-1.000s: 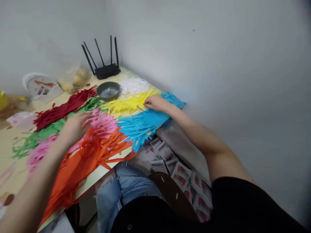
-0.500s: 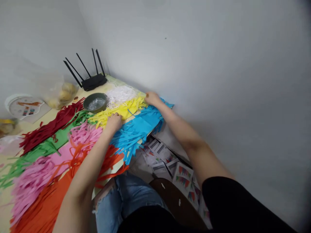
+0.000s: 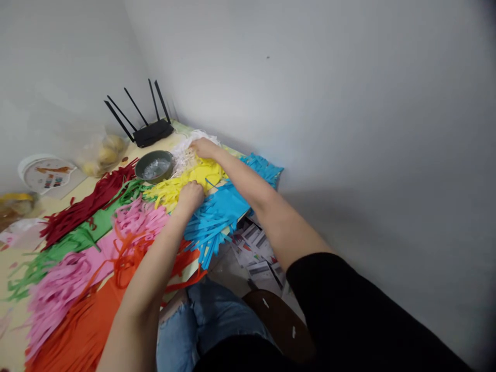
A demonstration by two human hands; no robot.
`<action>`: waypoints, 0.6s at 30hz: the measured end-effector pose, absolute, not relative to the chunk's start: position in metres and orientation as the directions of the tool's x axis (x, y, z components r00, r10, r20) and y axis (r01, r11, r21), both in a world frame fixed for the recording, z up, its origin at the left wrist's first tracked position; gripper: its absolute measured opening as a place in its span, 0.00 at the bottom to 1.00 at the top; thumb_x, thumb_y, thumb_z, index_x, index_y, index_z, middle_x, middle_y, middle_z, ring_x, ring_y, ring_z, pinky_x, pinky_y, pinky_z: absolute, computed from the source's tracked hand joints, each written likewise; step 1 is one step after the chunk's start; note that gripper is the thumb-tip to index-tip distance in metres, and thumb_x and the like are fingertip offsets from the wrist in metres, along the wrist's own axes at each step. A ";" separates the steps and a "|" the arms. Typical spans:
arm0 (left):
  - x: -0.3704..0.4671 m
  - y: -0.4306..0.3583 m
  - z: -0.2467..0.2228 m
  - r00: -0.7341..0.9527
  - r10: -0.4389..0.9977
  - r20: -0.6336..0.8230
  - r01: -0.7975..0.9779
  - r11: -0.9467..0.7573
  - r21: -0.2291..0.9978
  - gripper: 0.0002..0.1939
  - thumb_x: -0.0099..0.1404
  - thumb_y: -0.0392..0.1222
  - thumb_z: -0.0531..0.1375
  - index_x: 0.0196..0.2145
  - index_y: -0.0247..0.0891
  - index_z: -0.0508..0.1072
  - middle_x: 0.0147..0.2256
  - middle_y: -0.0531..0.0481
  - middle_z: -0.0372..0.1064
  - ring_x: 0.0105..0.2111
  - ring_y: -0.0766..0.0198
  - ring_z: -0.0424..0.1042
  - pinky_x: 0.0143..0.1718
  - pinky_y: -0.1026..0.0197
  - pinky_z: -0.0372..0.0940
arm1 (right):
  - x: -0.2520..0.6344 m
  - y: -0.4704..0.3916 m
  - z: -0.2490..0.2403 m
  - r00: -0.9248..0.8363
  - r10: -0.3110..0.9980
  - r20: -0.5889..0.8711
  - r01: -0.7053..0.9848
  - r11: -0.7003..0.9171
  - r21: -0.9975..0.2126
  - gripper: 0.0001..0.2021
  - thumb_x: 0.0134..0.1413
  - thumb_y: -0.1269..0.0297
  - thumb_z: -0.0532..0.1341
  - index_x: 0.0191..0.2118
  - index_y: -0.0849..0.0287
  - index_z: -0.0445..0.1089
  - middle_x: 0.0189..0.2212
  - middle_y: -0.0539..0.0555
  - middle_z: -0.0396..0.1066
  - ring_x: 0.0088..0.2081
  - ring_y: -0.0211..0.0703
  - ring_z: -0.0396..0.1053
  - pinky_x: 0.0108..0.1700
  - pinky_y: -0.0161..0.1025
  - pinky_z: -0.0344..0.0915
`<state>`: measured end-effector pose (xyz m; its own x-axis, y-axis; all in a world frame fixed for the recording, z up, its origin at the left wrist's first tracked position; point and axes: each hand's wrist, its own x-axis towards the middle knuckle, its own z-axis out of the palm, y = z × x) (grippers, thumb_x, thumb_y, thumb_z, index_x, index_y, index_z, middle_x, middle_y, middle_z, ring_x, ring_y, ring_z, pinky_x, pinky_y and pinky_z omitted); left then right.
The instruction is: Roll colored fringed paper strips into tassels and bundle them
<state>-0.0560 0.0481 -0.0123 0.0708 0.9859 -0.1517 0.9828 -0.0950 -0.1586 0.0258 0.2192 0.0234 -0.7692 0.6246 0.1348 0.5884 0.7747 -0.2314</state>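
My left hand (image 3: 191,195), its fingers curled down, rests where the yellow fringed paper (image 3: 170,187) meets the blue fringed paper (image 3: 227,202). What lies under those fingers is hidden. Farther back, my right hand (image 3: 203,148) reaches across the yellow fringe into a pile of thin white strings (image 3: 186,157), fingers closed at the strands. Orange fringe (image 3: 93,325), pink fringe (image 3: 64,281), green fringe (image 3: 73,238) and dark red fringe (image 3: 93,199) lie in rows to the left.
A dark green bowl (image 3: 155,166) holding clear plastic bits stands beside the white strings. Behind it is a black router (image 3: 153,133) with upright antennas. A bag of yellow fruit (image 3: 106,155) sits near the wall. Printed sheets (image 3: 258,248) lie below the table edge by a brown stool (image 3: 271,320).
My right hand has moved left from the far end of the blue and yellow fringe to the white strings. My left hand stays almost in place. The view has shifted slightly.
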 end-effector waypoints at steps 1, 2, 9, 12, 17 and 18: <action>-0.056 0.049 -0.011 0.065 0.986 -0.155 0.984 -0.089 -0.154 0.19 0.70 0.38 0.53 0.50 0.26 0.77 0.47 0.30 0.72 0.52 0.47 0.73 0.54 0.53 0.68 | 0.027 0.221 0.030 -0.725 0.671 0.157 0.637 0.739 -0.219 0.25 0.61 0.78 0.50 0.61 0.75 0.68 0.58 0.72 0.71 0.60 0.58 0.68 0.61 0.50 0.61; -0.057 0.049 -0.010 0.060 0.986 -0.157 0.986 -0.084 -0.147 0.18 0.70 0.38 0.54 0.50 0.26 0.77 0.47 0.30 0.72 0.52 0.47 0.73 0.54 0.54 0.68 | 0.028 0.219 0.034 -0.690 0.702 0.176 0.673 0.711 -0.203 0.24 0.62 0.78 0.49 0.61 0.78 0.67 0.58 0.76 0.69 0.60 0.62 0.66 0.60 0.53 0.61; -0.065 0.054 -0.004 0.026 0.987 -0.158 0.998 -0.035 -0.059 0.19 0.70 0.41 0.54 0.50 0.27 0.77 0.50 0.32 0.74 0.50 0.50 0.75 0.52 0.57 0.68 | 0.073 0.158 -0.002 -0.853 0.521 -0.003 0.514 0.841 -0.170 0.14 0.56 0.73 0.62 0.47 0.60 0.79 0.46 0.59 0.79 0.47 0.49 0.74 0.47 0.38 0.64; -0.068 0.059 -0.003 0.002 0.986 -0.167 0.999 -0.008 -0.036 0.19 0.70 0.42 0.54 0.49 0.30 0.79 0.50 0.34 0.75 0.50 0.50 0.75 0.51 0.57 0.68 | 0.100 0.154 -0.022 -0.862 0.505 -0.041 0.504 0.848 -0.164 0.15 0.54 0.74 0.63 0.49 0.63 0.77 0.49 0.63 0.76 0.49 0.52 0.73 0.44 0.38 0.63; -0.070 0.067 -0.001 -0.059 0.982 -0.179 0.998 0.057 -0.014 0.19 0.69 0.42 0.54 0.50 0.36 0.80 0.48 0.37 0.78 0.51 0.51 0.76 0.49 0.58 0.68 | 0.115 0.164 -0.028 -0.843 0.537 -0.024 0.532 0.827 -0.184 0.11 0.62 0.73 0.58 0.45 0.65 0.76 0.49 0.64 0.75 0.50 0.49 0.72 0.46 0.37 0.60; -0.070 0.068 -0.001 -0.069 0.981 -0.181 0.998 0.068 -0.011 0.18 0.69 0.41 0.54 0.50 0.37 0.80 0.48 0.38 0.78 0.51 0.51 0.76 0.49 0.58 0.68 | 0.114 0.165 -0.027 -0.838 0.545 -0.022 0.538 0.821 -0.190 0.11 0.62 0.73 0.58 0.45 0.65 0.76 0.48 0.63 0.75 0.49 0.49 0.72 0.45 0.37 0.60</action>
<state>-0.0704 0.0684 -0.0009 -0.0686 0.9811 -0.1811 0.9976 0.0678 -0.0110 0.1142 0.1649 -0.0273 -0.8383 0.5447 -0.0218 0.5384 0.8210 -0.1898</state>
